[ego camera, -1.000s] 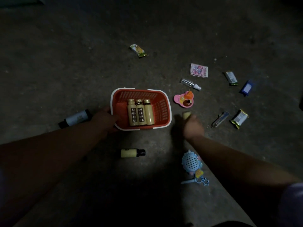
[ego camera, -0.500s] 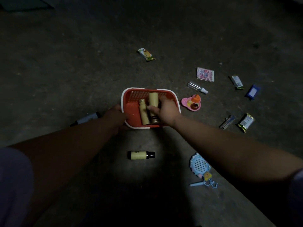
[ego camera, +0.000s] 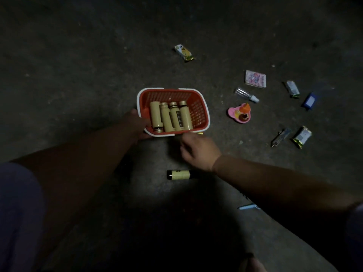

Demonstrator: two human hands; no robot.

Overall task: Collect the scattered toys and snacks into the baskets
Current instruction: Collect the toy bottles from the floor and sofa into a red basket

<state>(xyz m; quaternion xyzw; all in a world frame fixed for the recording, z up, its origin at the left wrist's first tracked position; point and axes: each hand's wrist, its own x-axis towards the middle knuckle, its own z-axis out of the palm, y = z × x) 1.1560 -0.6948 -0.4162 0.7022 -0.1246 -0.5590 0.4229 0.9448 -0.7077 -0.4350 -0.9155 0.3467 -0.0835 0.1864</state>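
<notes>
Holding four cream bottles (ego camera: 170, 118), red white-rimmed basket (ego camera: 198, 112)

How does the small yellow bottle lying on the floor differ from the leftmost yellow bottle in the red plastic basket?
The floor bottle lies alone on the bare floor, while the leftmost basket bottle is packed against three other bottles inside the red plastic basket. The floor bottle lies crosswise to the view; the leftmost basket bottle runs lengthwise, its cap toward the person. Both are small cylinders with pale yellow labels, lying on their sides.
</notes>
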